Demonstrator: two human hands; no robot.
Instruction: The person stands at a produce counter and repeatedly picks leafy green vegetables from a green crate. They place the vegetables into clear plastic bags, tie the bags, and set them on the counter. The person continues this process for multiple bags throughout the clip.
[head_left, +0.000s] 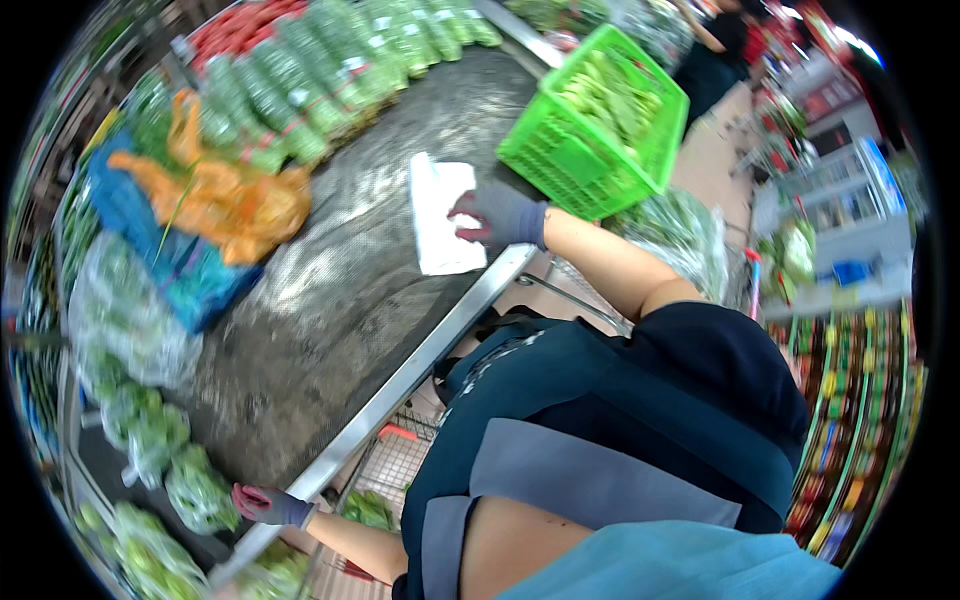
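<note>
A flat white folded sheet or stack of thin bags (442, 225) lies on the dark mesh mat (330, 277) of a produce stand. Over its right edge is my right hand (501, 217), in a grey glove with reddish fingertips. Its thumb and fingers curve with white showing between them; whether they grip the sheet is unclear. My left hand (266, 504), gloved alike, is at the stand's metal front rail (397, 382), its fingers curled, close to a plastic-bagged green vegetable (201, 491). Nothing shows in it, though its palm is hidden.
Wrapped leafy greens (300, 90) line the back beside red packs (240, 28). Left lie an orange plastic bag (240, 202) and a blue bag (202, 285). A green crate (585, 150) of vegetables stands right. A wire cart (397, 450) is below the rail; another person (716, 52) is farther off.
</note>
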